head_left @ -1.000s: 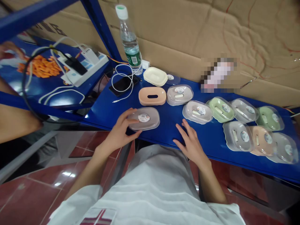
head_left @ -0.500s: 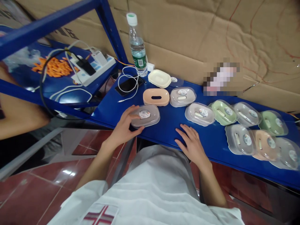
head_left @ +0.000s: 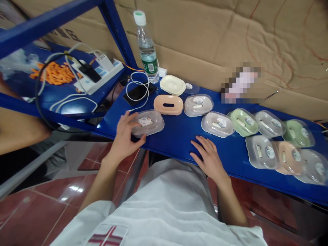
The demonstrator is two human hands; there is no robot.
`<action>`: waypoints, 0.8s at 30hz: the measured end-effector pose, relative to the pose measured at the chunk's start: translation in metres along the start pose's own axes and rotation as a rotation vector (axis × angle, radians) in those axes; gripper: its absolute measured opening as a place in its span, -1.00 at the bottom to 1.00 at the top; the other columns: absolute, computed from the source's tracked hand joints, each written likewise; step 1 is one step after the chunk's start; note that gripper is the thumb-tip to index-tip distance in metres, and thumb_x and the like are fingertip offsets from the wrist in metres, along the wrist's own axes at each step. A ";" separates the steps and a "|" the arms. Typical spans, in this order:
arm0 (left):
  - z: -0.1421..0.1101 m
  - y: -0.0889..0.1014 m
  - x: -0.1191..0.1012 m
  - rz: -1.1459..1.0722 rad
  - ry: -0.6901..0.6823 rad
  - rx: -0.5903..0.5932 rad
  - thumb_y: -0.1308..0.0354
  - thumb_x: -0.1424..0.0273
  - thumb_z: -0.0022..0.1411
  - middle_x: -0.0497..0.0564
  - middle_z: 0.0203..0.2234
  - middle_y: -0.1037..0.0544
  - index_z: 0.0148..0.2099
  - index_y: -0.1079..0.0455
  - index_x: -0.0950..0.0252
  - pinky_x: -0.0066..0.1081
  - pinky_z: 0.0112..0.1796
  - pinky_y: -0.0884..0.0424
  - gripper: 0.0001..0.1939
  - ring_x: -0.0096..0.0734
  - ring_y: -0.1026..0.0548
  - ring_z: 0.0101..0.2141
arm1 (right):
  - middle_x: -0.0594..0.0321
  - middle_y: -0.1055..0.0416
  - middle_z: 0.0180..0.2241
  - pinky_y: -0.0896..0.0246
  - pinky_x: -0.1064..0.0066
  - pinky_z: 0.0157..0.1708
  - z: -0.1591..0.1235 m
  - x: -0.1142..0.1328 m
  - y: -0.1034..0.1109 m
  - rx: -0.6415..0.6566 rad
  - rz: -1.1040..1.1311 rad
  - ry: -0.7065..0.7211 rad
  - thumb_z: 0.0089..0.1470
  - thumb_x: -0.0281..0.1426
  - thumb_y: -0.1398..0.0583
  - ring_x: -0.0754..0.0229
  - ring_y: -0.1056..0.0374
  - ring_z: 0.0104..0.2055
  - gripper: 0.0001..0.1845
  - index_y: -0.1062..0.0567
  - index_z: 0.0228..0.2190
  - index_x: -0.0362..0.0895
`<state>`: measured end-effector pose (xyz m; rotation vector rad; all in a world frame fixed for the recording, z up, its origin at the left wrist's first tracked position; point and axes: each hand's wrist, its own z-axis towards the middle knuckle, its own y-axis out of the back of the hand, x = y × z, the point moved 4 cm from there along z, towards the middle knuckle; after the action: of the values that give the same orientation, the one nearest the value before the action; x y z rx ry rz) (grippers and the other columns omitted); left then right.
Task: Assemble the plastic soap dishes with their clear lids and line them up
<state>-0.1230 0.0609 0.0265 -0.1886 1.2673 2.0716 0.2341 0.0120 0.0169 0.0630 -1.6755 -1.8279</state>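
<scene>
At the near left of the blue table, my left hand [head_left: 126, 136] grips the left end of a grey soap box [head_left: 151, 127], thumb along its near side and fingers over the lid. A clear lid with a round sticker covers that box. My right hand [head_left: 206, 155] lies open at the table's front edge, fingers spread and holding nothing. Just beyond the gripped box sits an uncovered peach soap dish [head_left: 157, 106] with an oval slot. Behind it is a cream dish [head_left: 173, 84]. A lidded light grey soap box [head_left: 217, 125] stands nearest to my right hand.
Several lidded boxes, including a green soap box [head_left: 243, 121] and a peach soap box [head_left: 289, 159], stand to the right. A water bottle [head_left: 148, 54], a phone [head_left: 137, 94] and a white cable are at the back left. A blue frame [head_left: 51, 17] rises left, beside a power strip [head_left: 102, 77].
My left hand has slid the grey soap box leftward along the table. My right hand stays at the front edge, still open. The view has shifted slightly.
</scene>
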 end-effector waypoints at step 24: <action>0.218 -0.096 -0.051 0.357 -0.262 0.403 -0.11 0.68 0.34 0.29 0.32 -0.47 0.49 -0.23 0.22 0.16 0.27 -0.34 -0.27 0.16 -0.43 0.32 | 0.01 -0.30 0.43 -0.18 -0.22 0.45 0.001 0.002 0.002 -0.014 -0.027 -0.001 0.51 -0.17 -0.13 -0.11 -0.24 0.47 -0.52 -0.42 0.34 -0.01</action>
<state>0.0230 0.2449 0.0914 0.5077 1.6009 1.9854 0.2331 0.0116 0.0195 0.0796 -1.6703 -1.8597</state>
